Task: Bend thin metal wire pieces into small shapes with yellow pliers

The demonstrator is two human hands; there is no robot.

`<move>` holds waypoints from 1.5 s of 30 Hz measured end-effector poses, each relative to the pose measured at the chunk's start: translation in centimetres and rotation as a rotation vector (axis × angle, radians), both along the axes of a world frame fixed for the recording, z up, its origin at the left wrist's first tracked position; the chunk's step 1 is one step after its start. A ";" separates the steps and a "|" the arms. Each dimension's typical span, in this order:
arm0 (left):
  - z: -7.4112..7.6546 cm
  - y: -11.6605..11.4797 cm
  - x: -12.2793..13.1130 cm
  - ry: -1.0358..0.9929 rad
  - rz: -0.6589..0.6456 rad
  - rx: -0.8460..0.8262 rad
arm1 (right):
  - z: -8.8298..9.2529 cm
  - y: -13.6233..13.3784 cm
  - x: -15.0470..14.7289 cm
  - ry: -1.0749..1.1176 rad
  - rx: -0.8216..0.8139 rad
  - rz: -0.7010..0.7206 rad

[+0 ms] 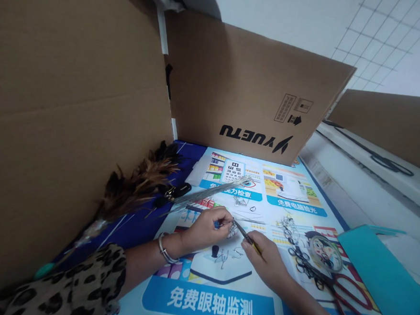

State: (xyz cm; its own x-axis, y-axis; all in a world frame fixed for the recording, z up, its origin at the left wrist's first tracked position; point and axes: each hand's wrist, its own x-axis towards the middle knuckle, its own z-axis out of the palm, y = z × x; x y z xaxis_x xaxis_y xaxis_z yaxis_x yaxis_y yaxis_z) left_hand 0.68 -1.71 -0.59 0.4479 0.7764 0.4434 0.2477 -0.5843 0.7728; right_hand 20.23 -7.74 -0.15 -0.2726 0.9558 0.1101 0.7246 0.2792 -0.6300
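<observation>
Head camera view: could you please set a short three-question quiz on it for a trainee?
1. Multiple choice: what does the right hand hold? A a thin yellow-handled tool; B a roll of tape; C a teal folder.
2. True or false: the feather duster lies to the left of the left hand, which pinches a small wire piece.
3. Short answer: which word is printed, upside down, on the cardboard screen?
Key: 1 A; 2 true; 3 YUETU.
</observation>
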 end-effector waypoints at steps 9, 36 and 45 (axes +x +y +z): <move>-0.1 0.0 0.0 0.013 -0.021 -0.016 | -0.1 -0.1 0.0 -0.017 0.028 0.029; -0.3 0.3 0.2 0.002 0.010 -0.014 | 0.0 -0.1 0.2 -0.144 0.125 -0.020; -0.5 0.4 0.3 0.039 0.023 0.008 | 0.5 -0.3 0.3 -0.359 0.256 -0.050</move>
